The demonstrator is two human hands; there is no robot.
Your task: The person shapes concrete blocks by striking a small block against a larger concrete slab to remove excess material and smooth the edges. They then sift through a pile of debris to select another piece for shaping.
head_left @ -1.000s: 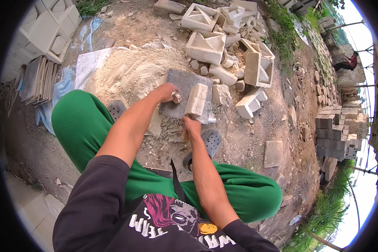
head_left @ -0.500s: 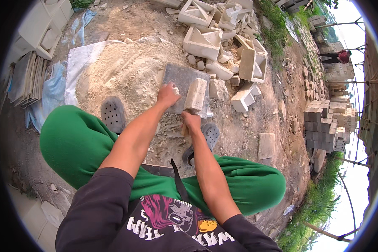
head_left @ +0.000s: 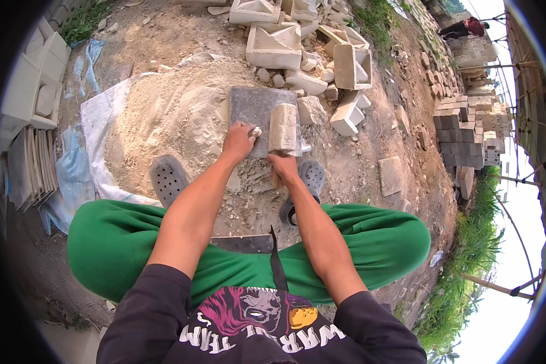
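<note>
My left hand (head_left: 239,142) is closed around a small pale lump of stone (head_left: 256,131), just above the left part of a flat dark grey slab (head_left: 249,108). My right hand (head_left: 283,166) grips the short handle of a mallet (head_left: 283,128) at the slab's near edge. Its thick, blocky head is coated in pale dust and is over the slab's right side. Whether the head touches the slab, I cannot tell. Crumbled pale bits (head_left: 249,176) lie on the ground between my feet, below the slab.
A heap of pale powder (head_left: 176,109) spreads over a white sheet (head_left: 97,124) on the left. Broken cast blocks (head_left: 274,47) pile up beyond the slab. Thin boards (head_left: 33,164) lean at far left; grey bricks (head_left: 458,130) are stacked at right. A person (head_left: 465,28) is far off.
The whole view has turned and shifted slightly. Both hands keep their grips, and the mallet head stays over the slab's right side, now looking more upright in the picture.
</note>
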